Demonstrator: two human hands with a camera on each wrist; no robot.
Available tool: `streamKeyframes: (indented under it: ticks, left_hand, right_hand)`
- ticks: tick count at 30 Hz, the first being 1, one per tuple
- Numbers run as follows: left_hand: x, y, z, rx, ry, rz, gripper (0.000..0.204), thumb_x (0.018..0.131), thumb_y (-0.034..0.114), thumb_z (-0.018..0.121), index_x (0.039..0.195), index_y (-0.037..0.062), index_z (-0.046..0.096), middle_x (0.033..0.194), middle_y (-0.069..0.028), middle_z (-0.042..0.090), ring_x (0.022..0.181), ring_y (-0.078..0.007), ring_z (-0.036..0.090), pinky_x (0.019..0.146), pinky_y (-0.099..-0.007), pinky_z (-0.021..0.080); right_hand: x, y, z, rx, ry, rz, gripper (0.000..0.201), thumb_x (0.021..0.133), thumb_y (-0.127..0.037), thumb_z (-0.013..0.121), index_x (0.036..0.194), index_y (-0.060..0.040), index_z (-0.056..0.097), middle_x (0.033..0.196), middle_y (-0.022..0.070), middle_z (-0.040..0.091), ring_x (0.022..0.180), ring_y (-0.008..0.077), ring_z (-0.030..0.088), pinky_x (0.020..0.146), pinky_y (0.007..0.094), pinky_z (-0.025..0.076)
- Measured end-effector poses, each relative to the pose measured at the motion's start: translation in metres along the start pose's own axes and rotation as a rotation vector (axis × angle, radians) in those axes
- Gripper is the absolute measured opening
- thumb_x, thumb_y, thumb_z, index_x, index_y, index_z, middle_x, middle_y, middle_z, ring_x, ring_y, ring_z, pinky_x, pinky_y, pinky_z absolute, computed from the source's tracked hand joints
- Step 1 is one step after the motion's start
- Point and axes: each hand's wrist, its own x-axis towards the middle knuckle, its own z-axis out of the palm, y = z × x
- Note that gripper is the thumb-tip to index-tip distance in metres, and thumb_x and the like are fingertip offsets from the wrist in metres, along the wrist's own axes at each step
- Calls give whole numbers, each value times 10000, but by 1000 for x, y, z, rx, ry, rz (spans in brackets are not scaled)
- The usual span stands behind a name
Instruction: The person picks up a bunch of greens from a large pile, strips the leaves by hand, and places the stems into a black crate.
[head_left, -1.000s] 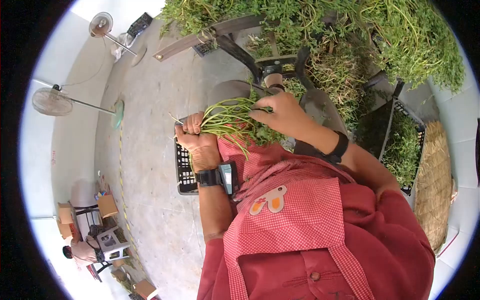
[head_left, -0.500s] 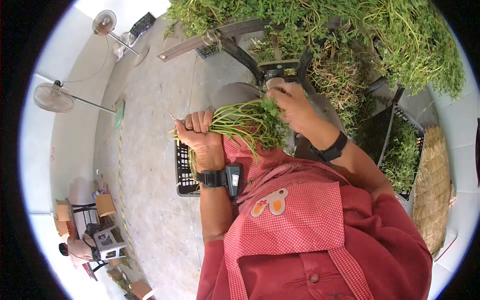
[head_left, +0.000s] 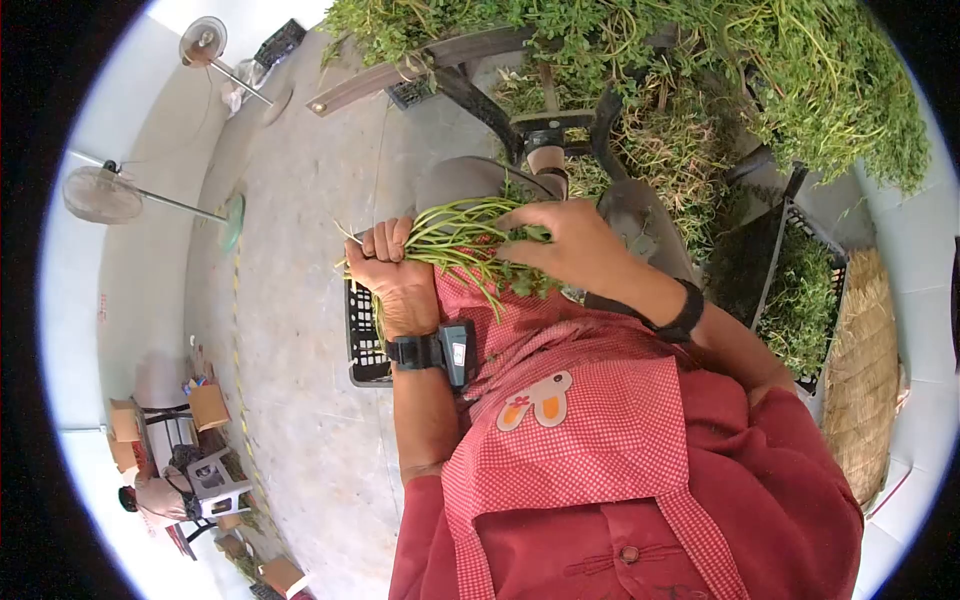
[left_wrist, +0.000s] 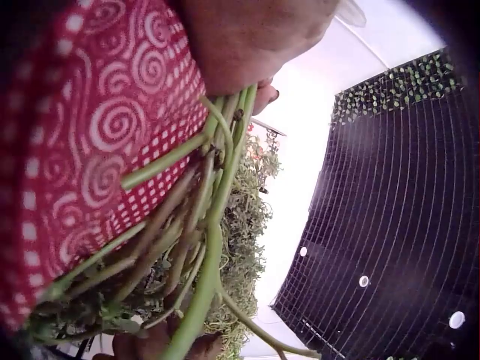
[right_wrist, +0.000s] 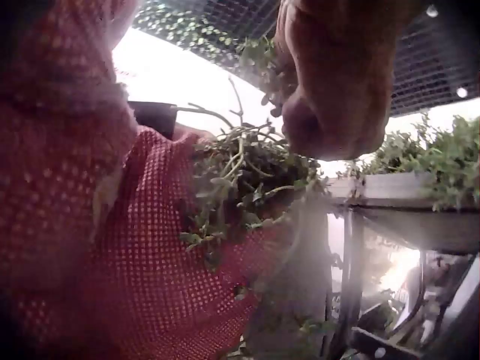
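Note:
My left hand (head_left: pixel 385 270) grips a bunch of long green stems (head_left: pixel 455 235) over my lap, fingers wrapped round it near the cut ends. The loose stems fan out to the right toward their leafy ends. In the left wrist view, the stems (left_wrist: pixel 214 225) spread below that hand against the patterned red apron (left_wrist: pixel 112 127). My right hand (head_left: pixel 570 245) is at the leafy side of the bunch, thumb and fingers curved around some stems. Leaves (right_wrist: pixel 270 67) show beside its fingers in the right wrist view, with more leafy greens (right_wrist: pixel 247 169) lying over the apron.
A black plastic crate (head_left: pixel 370 340) stands below my left hand. Ahead, a table edge (head_left: pixel 400 75) bears heaped greens (head_left: pixel 830 80). Another crate with greens (head_left: pixel 800 310) and a straw mat (head_left: pixel 860 370) are at the right. Fans (head_left: pixel 105 195) stand at the left; a person (head_left: pixel 160 498) sits farther back.
My right hand moved away to the right and up from the stems, then came back left onto them. My left hand has kept its grip on the bunch.

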Motion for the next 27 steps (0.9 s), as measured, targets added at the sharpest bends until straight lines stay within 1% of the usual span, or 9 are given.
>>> streamKeyframes:
  ticks: [2,6,9,12,17,19,21,23,27]
  left_hand:
    - [1,0,-1,2,-6,-4,452,956,339,267,546,155,226,450,7,183,380,-120,183,401,-260,270]
    - [0,-1,0,43,38,39,462,961,363,255,550,152,233,450,7,189,382,-116,186,398,-260,264]
    - [-1,-1,-1,43,33,36,472,963,381,246,552,148,246,450,8,192,381,-116,187,399,-262,264]
    - [1,-4,3,22,63,48,465,951,386,272,553,147,274,429,20,192,366,-111,178,394,-255,251]
    - [-2,-4,4,10,96,50,446,935,374,312,551,149,294,409,31,188,353,-102,170,390,-246,235]
    - [-3,-2,1,26,6,12,478,968,396,224,562,146,257,450,9,190,383,-117,187,408,-274,274]
    - [-3,-2,1,50,4,26,473,971,387,223,565,146,257,451,9,188,386,-116,184,411,-272,276]
    - [-2,-3,2,68,-4,45,467,973,378,221,569,145,257,452,9,185,389,-116,180,413,-271,279]
    - [-4,-5,6,58,36,53,438,948,354,277,560,150,269,433,21,181,375,-110,163,397,-262,253]
  right_hand:
    - [5,4,9,-257,53,-165,347,729,-316,680,899,-19,626,823,203,621,785,363,600,700,421,471]
    - [9,5,8,-306,55,-151,319,735,-300,675,888,-24,626,817,195,623,775,349,606,697,423,471]
    - [6,3,6,-275,90,-75,303,721,-246,698,908,-18,630,835,148,640,785,307,616,694,378,481]
    - [12,16,10,-345,178,-230,277,726,-250,690,880,-25,638,807,139,633,761,311,607,684,388,478]
    - [13,3,2,-432,44,-159,219,724,-206,647,829,-15,638,822,143,636,787,314,600,686,406,472]
    - [13,-8,-3,-471,2,-193,206,728,-199,623,805,-8,629,789,156,626,768,328,597,676,414,471]
    - [14,-11,-7,-515,-37,-228,197,733,-192,599,780,-2,620,757,169,616,748,343,594,666,422,471]
    - [16,-8,-13,-551,-253,-77,241,733,-207,576,753,32,594,694,227,589,679,389,590,638,474,474]
    - [5,4,-3,-494,-317,-36,249,732,-207,556,730,41,578,664,249,575,661,418,579,633,498,469]
